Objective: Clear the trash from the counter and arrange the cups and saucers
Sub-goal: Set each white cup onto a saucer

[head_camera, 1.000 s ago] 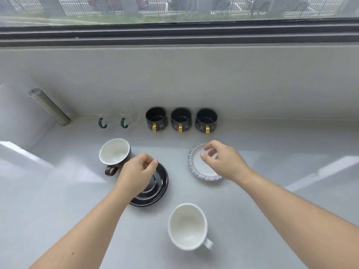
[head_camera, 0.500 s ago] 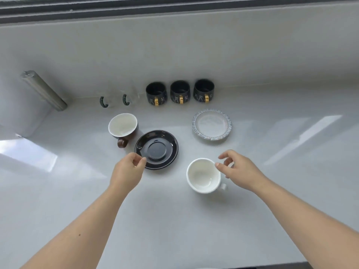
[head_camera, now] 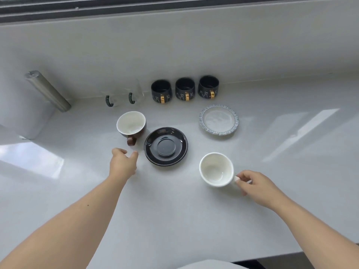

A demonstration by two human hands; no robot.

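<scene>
A white cup (head_camera: 216,169) stands on the pale counter (head_camera: 174,210), and my right hand (head_camera: 256,186) pinches its handle on the right side. A black saucer (head_camera: 165,146) lies in the middle. To its left stands a brown cup (head_camera: 131,123) with a white inside, handle toward me. My left hand (head_camera: 122,164) hovers just below that handle, fingers apart and holding nothing. A white saucer with a blue speckled rim (head_camera: 218,119) lies at the back right.
Three dark cups with gold handles (head_camera: 185,88) line the back wall, with two clear glass mugs with green handles (head_camera: 121,96) to their left. A metal cylinder (head_camera: 47,91) leans at the far left. The counter's front edge runs along the bottom right.
My right hand has left the speckled saucer, come back toward me and closed on the white cup's handle. My left hand has drawn off the black saucer to below the brown cup.
</scene>
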